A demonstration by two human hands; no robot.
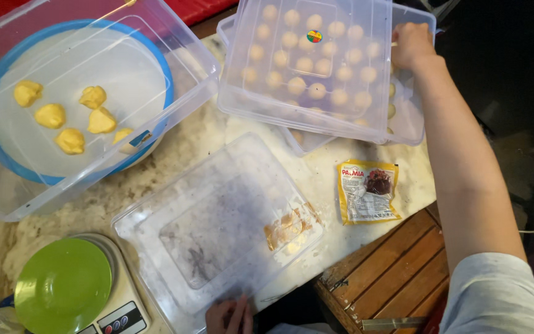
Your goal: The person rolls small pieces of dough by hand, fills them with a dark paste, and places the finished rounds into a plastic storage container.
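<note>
The right hand (411, 44) is stretched out to the far right edge of a clear plastic lid (307, 65), its fingers curled down over the rim; whether they pinch the lid or only rest on it cannot be told. The lid sits askew on a clear box (410, 120) filled with rows of pale dough balls (296, 85), which show through the plastic just left of the hand. The lid looks light, thin and springy, so it would likely flex if lifted by one edge; a grip on the stiffer raised rim near a corner seems the safest hold. The balls beneath look soft and easily dented, so the lid should not be pressed down.

The left hand (228, 315) lies at the near edge of a second clear lid (217, 232), fingers together and flat against its rim, holding nothing that shows. This lid lies just beyond the hand on the marble counter (316, 170), smeared with flour and a patch of dough, and may be a bit slippery.

Left of that hand stands a kitchen scale (118, 312) bearing a green plate (63, 286). Farther off, yellow dough lumps (50, 115) lie under another clear lid. A small yellow packet (367, 192) rests below the right forearm.
</note>
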